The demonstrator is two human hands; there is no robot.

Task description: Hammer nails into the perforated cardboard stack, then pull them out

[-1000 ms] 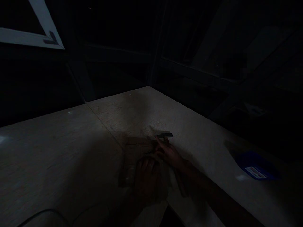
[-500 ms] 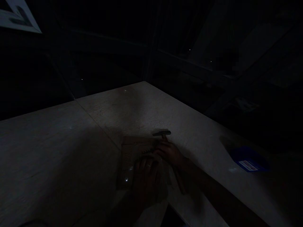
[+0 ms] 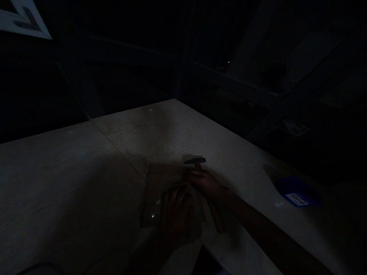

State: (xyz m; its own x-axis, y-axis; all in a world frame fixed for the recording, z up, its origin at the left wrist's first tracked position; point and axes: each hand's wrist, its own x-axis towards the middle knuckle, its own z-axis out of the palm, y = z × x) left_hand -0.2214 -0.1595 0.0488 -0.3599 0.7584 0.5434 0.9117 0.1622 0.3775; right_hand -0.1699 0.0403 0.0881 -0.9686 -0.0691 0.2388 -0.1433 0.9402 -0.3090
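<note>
The picture is very dark. My left hand (image 3: 176, 208), with a ring on one finger, rests on a flat brown cardboard piece (image 3: 156, 177), its fingers bent close together. A small dark piece with a row of teeth or coils (image 3: 176, 182) shows just beyond those fingertips. At its right end are the curled fingers of my right hand (image 3: 205, 183); what they hold is hidden. A hammer (image 3: 195, 160) lies under or beside my right hand, head pointing away, and its wooden handle (image 3: 216, 217) comes out below the wrist. I cannot tell whether the hand touches it.
A pale tabletop (image 3: 109, 183) with a seam line reaches back to a corner. A blue container (image 3: 296, 191) with a white label is at the right. A dark flat object (image 3: 208, 261) lies at the front edge. A cable (image 3: 43, 264) curves at the lower left.
My right hand has shifted slightly and its fingers are drawn in a little more. The view has moved slightly. The hammer and cardboard stay in place.
</note>
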